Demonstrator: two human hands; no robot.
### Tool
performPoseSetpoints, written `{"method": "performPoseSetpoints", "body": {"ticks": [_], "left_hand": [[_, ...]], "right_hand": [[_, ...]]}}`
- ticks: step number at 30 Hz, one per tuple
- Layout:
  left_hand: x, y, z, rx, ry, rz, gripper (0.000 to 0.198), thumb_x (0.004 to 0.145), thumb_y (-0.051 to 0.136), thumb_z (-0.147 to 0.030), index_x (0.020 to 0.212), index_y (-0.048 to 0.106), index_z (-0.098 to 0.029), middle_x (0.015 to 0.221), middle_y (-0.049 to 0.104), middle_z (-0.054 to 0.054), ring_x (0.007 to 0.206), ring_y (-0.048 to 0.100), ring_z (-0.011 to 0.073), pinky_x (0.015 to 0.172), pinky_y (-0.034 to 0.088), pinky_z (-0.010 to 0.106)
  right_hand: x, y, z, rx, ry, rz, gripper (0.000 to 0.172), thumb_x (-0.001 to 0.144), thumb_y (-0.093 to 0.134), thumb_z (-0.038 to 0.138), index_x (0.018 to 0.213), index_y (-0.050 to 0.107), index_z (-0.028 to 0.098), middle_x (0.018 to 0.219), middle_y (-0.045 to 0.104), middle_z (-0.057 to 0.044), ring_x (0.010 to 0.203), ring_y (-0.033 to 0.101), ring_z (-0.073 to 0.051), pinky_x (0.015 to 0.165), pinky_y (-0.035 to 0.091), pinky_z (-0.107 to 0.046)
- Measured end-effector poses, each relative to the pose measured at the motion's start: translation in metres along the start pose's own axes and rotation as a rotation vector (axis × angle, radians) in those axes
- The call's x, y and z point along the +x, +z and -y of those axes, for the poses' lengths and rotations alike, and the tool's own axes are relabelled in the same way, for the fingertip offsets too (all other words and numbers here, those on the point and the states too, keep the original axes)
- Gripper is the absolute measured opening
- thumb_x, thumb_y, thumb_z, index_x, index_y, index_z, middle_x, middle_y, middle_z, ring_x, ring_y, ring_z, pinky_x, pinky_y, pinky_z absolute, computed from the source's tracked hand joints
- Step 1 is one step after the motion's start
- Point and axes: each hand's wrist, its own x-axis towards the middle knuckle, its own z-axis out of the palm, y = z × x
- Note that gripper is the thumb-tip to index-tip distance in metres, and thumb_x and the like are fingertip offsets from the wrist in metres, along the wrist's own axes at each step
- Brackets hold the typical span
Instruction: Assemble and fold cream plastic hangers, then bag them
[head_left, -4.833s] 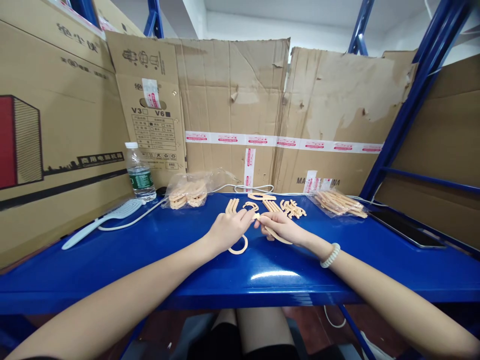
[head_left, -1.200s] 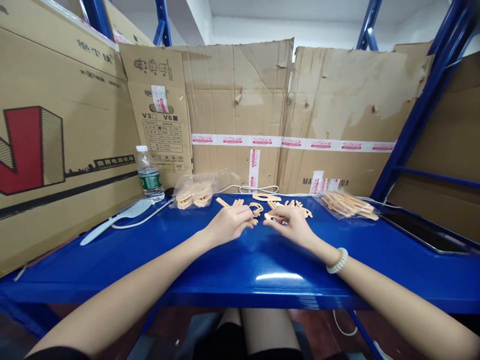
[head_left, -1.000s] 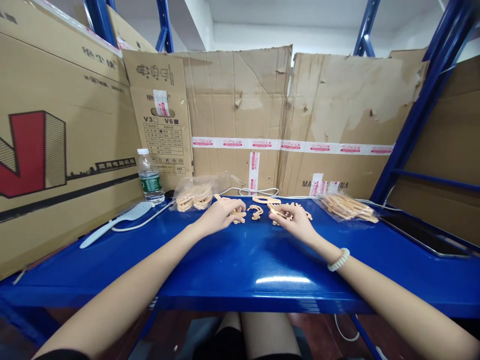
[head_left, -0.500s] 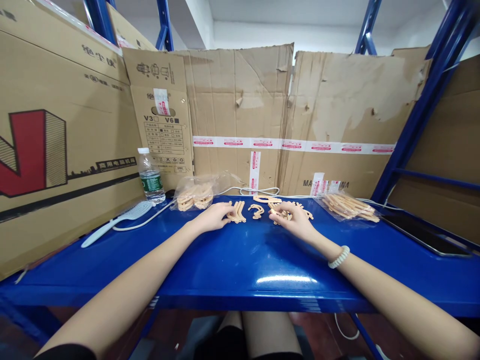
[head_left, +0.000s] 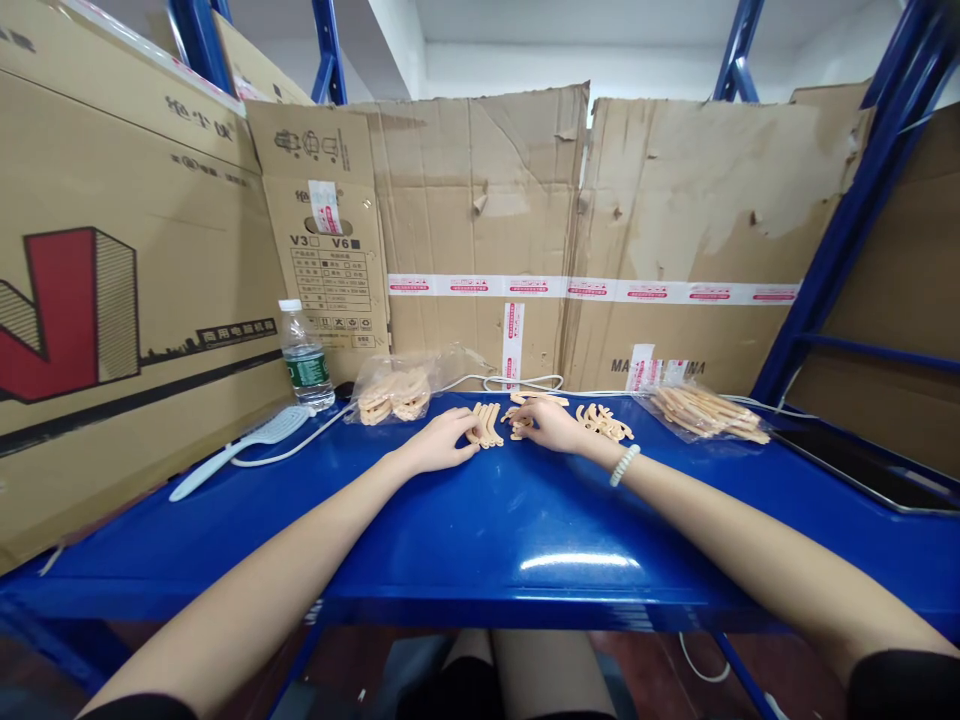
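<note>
My left hand (head_left: 444, 440) rests on the blue table, its curled fingers at the left side of a row of curved wooden pieces (head_left: 489, 424). To the right of that row, my right hand (head_left: 546, 424) is bent over a small group of curved wooden pieces (head_left: 517, 428) and partly covers them. Its fingertips are close together; what they grip is too small to make out. Beyond my right hand lies a flat wooden piece (head_left: 551, 398). A loose pile of small wooden pieces (head_left: 604, 422) is right of my right hand.
Clear bags of wooden pieces lie at the left (head_left: 396, 392) and right (head_left: 705, 412). A water bottle (head_left: 306, 362), a light blue hairbrush (head_left: 247, 438) and a white cable are at the left. A dark tablet (head_left: 862, 468) lies far right. Cardboard (head_left: 480, 230) stands behind.
My right hand has moved left from the loose pile to the small group of curved pieces. My left hand stays beside the row. The view has shifted slightly.
</note>
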Motion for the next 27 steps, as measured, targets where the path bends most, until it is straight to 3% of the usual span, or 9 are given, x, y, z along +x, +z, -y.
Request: {"method": "performPoseSetpoints", "body": {"ticks": [3,7,13,18,23,27], "left_hand": [[0.000,-0.001,-0.001,0.008,0.004,-0.008,0.005,0.080,0.058,-0.015,0.084,0.059,-0.018,0.087,0.061,0.004,0.089,0.057,0.0207,0.081,0.046,0.031],[0.000,0.000,-0.006,0.018,-0.005,-0.025,0.012,0.077,0.062,-0.017,0.089,0.059,-0.018,0.092,0.061,0.005,0.091,0.056,0.0224,0.082,0.047,0.033],[0.006,0.009,-0.012,0.060,-0.005,-0.024,0.010,0.087,0.054,-0.016,0.095,0.059,-0.017,0.100,0.062,0.008,0.097,0.057,0.0233,0.086,0.047,0.036],[0.014,0.009,-0.012,0.110,-0.039,0.005,0.019,0.084,0.061,-0.020,0.102,0.060,-0.015,0.107,0.063,0.012,0.100,0.058,0.0279,0.087,0.049,0.041],[0.013,0.003,-0.014,0.121,-0.036,0.085,0.028,0.090,0.054,-0.030,0.113,0.062,-0.016,0.117,0.064,0.012,0.110,0.057,0.0288,0.095,0.048,0.045],[0.002,0.005,-0.015,0.135,-0.070,0.144,0.050,0.094,0.047,-0.045,0.136,0.051,-0.020,0.145,0.048,0.011,0.136,0.038,0.0335,0.110,0.035,0.052]], "right_hand": [[0.000,-0.006,-0.003,0.015,-0.012,0.038,0.016,0.081,0.067,0.016,0.096,0.073,0.018,0.101,0.075,-0.008,0.095,0.068,-0.021,0.087,0.051,-0.033],[-0.010,-0.032,-0.014,0.009,0.029,0.026,0.021,0.085,0.064,0.021,0.105,0.071,0.017,0.110,0.072,-0.010,0.103,0.067,-0.023,0.092,0.050,-0.037],[-0.033,-0.074,-0.038,-0.008,0.112,0.024,0.020,0.086,0.059,0.021,0.102,0.070,0.016,0.102,0.072,-0.010,0.085,0.069,-0.020,0.074,0.056,-0.035],[-0.044,-0.096,-0.046,-0.004,0.116,0.034,0.023,0.087,0.057,0.026,0.105,0.069,0.018,0.102,0.071,-0.009,0.087,0.067,-0.020,0.073,0.056,-0.033],[-0.048,-0.104,-0.045,-0.027,0.025,0.052,0.026,0.093,0.049,0.028,0.107,0.069,0.021,0.099,0.069,-0.009,0.089,0.065,-0.020,0.078,0.053,-0.037],[-0.058,-0.098,-0.050,-0.061,0.010,0.125,0.029,0.094,0.048,0.026,0.117,0.066,0.021,0.107,0.068,-0.010,0.099,0.064,-0.023,0.088,0.051,-0.042]]}}
